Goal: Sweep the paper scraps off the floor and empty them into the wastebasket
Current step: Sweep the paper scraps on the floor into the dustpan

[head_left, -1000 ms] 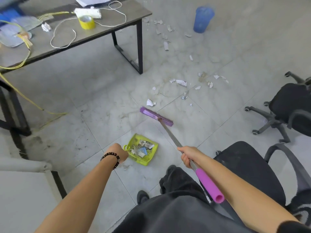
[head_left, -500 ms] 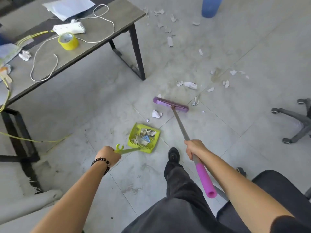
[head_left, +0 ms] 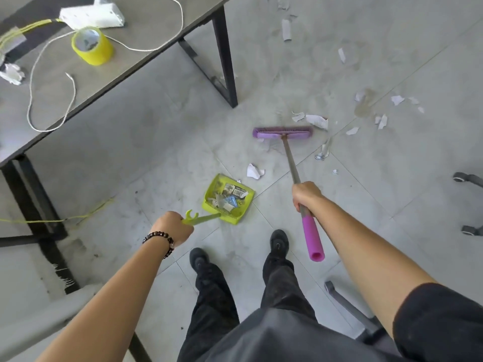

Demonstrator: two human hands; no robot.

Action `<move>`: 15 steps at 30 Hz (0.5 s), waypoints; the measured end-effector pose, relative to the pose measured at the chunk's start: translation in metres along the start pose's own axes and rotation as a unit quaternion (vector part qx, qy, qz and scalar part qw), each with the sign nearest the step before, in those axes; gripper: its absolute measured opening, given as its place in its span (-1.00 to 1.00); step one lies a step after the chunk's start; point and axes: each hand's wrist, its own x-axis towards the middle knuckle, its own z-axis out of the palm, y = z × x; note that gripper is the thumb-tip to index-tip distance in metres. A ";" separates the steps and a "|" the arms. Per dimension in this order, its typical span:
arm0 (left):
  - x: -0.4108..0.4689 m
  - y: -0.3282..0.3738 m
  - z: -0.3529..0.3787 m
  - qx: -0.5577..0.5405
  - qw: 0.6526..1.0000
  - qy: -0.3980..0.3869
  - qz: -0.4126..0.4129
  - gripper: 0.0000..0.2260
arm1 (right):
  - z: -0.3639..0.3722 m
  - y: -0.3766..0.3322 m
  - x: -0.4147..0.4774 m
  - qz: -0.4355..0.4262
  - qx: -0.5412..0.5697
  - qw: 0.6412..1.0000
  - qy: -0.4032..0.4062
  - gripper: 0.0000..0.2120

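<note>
My left hand (head_left: 172, 227) grips the handle of a lime-green dustpan (head_left: 228, 198) that rests on the floor and holds several scraps. My right hand (head_left: 305, 195) is closed around the metal shaft of a purple broom; its head (head_left: 282, 132) lies on the tiles just in front of a large white scrap (head_left: 316, 120). One crumpled scrap (head_left: 254, 171) lies between the broom head and the dustpan. More paper scraps (head_left: 381, 121) are scattered to the right and further back (head_left: 286, 30). The wastebasket is out of view.
A grey table (head_left: 146, 66) with black legs stands at the left, carrying yellow tape (head_left: 92, 47), a white power strip and cords. Chair castors (head_left: 467, 205) sit at the right edge, a chair base (head_left: 350, 307) behind my right leg. My shoes (head_left: 279, 242) stand near the dustpan.
I have stepped forward, so the wastebasket left the top of the view. The broom head swung further out past the crumpled scrap to the large scrap. The dustpan stays on the floor.
</note>
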 end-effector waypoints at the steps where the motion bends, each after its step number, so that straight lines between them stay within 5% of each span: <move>1: 0.007 -0.002 -0.007 0.008 1.000 -0.001 0.004 -0.87 | 0.007 0.002 -0.005 0.002 -0.021 1.000 -0.015 -0.85; 4: 0.021 -0.010 -0.026 0.013 1.000 -0.011 0.022 -0.90 | 0.025 0.018 -0.035 0.020 -0.033 0.998 -0.058 -0.97; 7: 0.031 -0.021 -0.047 0.024 0.998 -0.031 0.052 -0.90 | 0.040 0.036 -0.071 0.064 0.000 0.995 -0.078 -0.80; 15: 0.044 -0.038 -0.100 0.066 0.988 -0.048 0.133 -0.76 | 0.092 0.034 -0.126 0.150 0.302 0.941 -0.012 -0.69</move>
